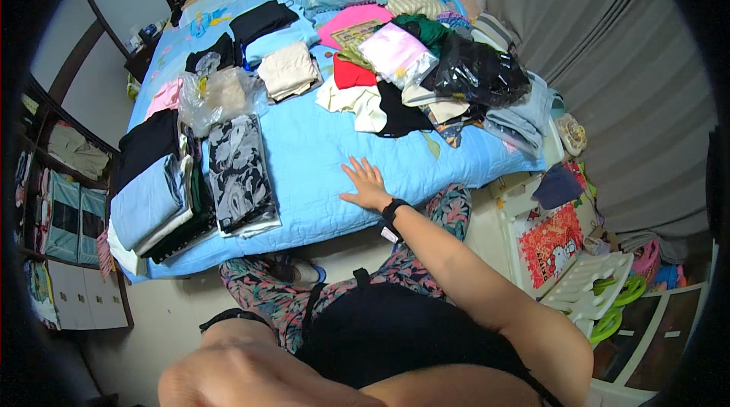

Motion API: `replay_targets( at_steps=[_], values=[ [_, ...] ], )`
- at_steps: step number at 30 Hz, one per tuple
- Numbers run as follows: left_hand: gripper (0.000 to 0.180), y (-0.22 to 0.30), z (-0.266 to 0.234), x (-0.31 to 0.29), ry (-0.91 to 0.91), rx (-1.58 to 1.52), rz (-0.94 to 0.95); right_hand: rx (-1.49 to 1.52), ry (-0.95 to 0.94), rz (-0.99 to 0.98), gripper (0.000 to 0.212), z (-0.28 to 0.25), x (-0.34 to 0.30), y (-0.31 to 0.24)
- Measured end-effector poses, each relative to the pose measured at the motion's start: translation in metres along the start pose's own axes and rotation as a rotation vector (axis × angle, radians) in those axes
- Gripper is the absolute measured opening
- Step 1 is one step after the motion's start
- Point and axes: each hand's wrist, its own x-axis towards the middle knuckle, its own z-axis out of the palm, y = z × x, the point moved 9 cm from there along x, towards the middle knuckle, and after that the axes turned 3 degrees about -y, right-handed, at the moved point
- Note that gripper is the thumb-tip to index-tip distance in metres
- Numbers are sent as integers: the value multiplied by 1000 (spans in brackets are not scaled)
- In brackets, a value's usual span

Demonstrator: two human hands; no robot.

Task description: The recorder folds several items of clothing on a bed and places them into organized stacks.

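my right hand lies palm down on the light blue quilt, its fingers released and splayed across the soft, stitched cloth. a black strap circles that wrist. i cannot tell what the left hand's fingers are doing from my remote feed; that hand is out of sight below its bent arm.

taking clock directions from the right hand, the quilt's smooth bare stretch runs toward ten. at nine sits a flat rectangle of black-and-grey floral fabric in glossy clear film, and farther out along nine i see a squared stack topped by a pale blue folded garment. a crinkled, see-through plastic bag bulges at ten; a thick beige folded cloth rests at eleven.

at twelve, a cream garment spreads in loose ripples beside a limp black cloth. a shiny, puckered black plastic bag slumps between one and two, and faded folded denim lies at two.
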Motion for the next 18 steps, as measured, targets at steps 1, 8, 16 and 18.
replay_targets(
  at_steps=[1, 8, 16, 18],
  values=[
    [18, -1, -3, 2, -67, -47, -42, -1, 38, -17, 87, -5, 3, -3],
    [19, -6, -18, 7, -194, -132, -179, -17, 10, -5, 86, -4, -1, 2],
    [21, -8, -24, 12, -203, -166, -304, -26, 9, 1, 86, -1, 0, -5],
    [22, -2, -26, 0, -190, -211, -303, -13, 27, -7, 86, -2, -1, -6]
  ],
)
